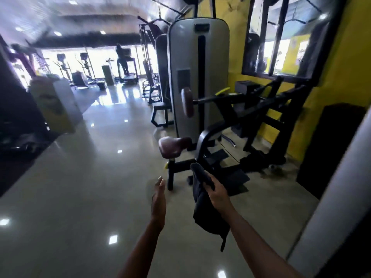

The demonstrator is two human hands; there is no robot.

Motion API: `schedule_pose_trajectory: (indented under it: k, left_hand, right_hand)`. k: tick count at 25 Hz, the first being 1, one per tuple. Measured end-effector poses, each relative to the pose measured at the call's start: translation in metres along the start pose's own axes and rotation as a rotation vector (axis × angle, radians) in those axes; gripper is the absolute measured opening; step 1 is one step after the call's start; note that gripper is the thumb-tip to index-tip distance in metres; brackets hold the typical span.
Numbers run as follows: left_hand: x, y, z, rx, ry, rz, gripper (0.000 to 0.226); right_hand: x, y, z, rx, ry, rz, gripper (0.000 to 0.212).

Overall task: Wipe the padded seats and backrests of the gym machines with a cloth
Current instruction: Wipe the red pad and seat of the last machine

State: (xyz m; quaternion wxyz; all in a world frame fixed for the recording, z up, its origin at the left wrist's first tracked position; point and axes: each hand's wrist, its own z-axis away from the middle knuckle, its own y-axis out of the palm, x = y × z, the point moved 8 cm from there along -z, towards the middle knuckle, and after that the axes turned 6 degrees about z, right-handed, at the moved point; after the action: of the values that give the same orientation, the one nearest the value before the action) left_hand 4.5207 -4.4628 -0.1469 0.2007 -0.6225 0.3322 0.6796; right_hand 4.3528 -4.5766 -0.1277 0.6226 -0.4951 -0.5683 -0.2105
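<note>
A gym machine with a black frame stands ahead of me. Its maroon padded seat (pixel 173 147) sits low on a post, and a maroon chest pad (pixel 187 101) stands upright higher up, in front of the grey weight-stack cover (pixel 200 57). My right hand (pixel 217 194) grips a dark cloth (pixel 204 205) that hangs down below it, a short way in front of the seat. Left of the cloth, my left hand (pixel 159 197) is held out with straight fingers, holding nothing, below and short of the seat.
Glossy tiled floor (pixel 90 187) stretches to the left and ahead. More machines (pixel 152 83) line the right side along the yellow wall (pixel 345 67) with a mirror. A person is on a treadmill (pixel 125 63) far back. A grey machine cover (pixel 337 207) stands close at right.
</note>
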Motion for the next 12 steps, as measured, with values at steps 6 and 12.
schedule_pose_trajectory:
  k: [6,12]
  left_hand:
    - [-0.053,-0.050,-0.152,0.029,0.059,0.026,0.046]
    - [-0.092,-0.037,-0.267,0.141,0.098,0.087,0.024]
  right_hand:
    - [0.060,0.079,-0.124,-0.070,-0.024,-0.057,0.036]
    - [0.079,0.118,-0.239,-0.151,-0.044,-0.126,0.040]
